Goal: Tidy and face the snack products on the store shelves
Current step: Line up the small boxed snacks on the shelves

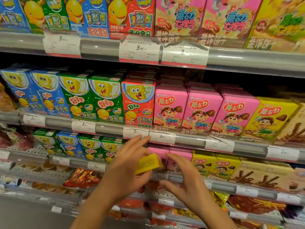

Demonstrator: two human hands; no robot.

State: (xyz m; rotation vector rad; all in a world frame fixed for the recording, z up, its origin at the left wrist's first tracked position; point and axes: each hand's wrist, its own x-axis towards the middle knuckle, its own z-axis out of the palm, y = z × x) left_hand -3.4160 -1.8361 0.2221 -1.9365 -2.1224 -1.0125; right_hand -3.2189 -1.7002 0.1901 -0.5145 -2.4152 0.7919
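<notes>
My left hand point(127, 164) grips a small yellow snack box point(148, 164), tilted with its printed side toward me, in front of the third shelf. My right hand point(184, 180) hovers just right of the box with fingers spread and slightly bent, holding nothing. Behind the hands stand pink boxes point(158, 151) and, to their right, yellow boxes point(214, 166) of the same brand. The pink boxes are partly hidden by my hands.
The shelf above carries blue, green and red cartoon boxes point(105, 98), pink boxes point(203, 111) and a yellow box point(269, 119). Price tags point(162, 137) line each shelf rail. Brown stick-snack boxes point(264, 176) sit at right; bagged snacks point(82, 179) fill the lower shelves.
</notes>
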